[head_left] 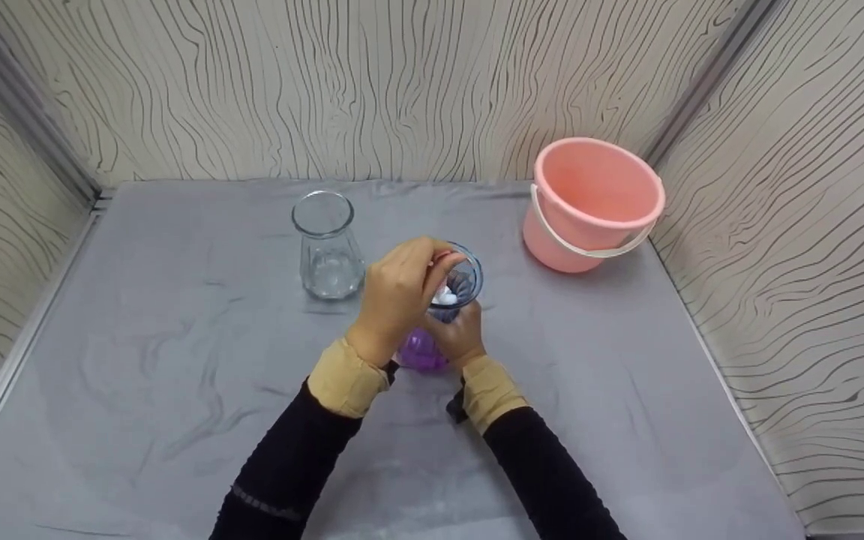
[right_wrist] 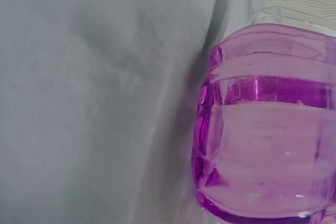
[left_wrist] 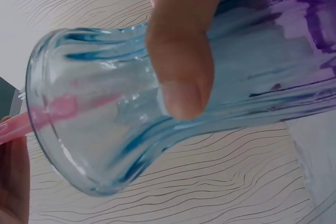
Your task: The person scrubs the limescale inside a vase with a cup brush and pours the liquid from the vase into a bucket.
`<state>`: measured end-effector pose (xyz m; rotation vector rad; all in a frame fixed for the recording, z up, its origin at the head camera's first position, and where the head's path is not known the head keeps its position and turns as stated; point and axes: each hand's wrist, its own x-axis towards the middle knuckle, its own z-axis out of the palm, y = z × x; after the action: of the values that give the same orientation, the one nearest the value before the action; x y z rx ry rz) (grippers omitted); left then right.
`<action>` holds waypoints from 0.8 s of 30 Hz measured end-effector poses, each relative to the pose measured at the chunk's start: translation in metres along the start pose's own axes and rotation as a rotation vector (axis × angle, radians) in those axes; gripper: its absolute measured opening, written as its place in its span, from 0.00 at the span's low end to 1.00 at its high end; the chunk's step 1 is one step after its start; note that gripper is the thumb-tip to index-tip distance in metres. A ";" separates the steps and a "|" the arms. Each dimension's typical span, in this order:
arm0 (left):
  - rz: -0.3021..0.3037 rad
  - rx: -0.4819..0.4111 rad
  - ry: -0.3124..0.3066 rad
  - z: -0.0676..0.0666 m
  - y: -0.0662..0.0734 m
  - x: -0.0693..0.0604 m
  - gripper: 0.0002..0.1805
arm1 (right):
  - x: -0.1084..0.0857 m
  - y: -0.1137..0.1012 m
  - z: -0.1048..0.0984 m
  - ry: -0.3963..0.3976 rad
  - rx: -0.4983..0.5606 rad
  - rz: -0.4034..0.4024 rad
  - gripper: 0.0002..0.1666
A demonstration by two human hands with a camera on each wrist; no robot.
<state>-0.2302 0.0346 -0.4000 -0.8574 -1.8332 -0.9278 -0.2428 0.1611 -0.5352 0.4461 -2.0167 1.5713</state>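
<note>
While the right hand (head_left: 464,334) curled round the blue-purple vase (left_wrist: 257,61), the left hand (head_left: 400,289) pinched a pink handle (left_wrist: 17,126) at its mouth.

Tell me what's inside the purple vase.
Inside the vase: a pink stick and something white. What lies behind the left hand and right hand can't be seen.

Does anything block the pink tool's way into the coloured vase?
Nothing visible does. The left hand holds the pink tool, which reaches through the open mouth of the vase; the right hand grips its outside. The white part inside is probably the tool's end.
</note>
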 end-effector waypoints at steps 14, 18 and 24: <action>-0.024 -0.019 0.150 -0.017 -0.008 0.007 0.17 | -0.003 0.012 0.001 0.016 0.049 0.008 0.56; -0.051 -0.047 0.186 -0.021 -0.009 0.008 0.18 | -0.003 0.011 0.002 0.024 0.035 0.009 0.56; -0.128 -0.096 0.264 -0.029 -0.012 0.008 0.18 | -0.002 0.010 0.002 0.025 0.034 -0.002 0.58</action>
<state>-0.2324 0.0053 -0.3860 -0.6459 -1.6399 -1.1604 -0.2469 0.1618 -0.5449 0.4396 -1.9735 1.6037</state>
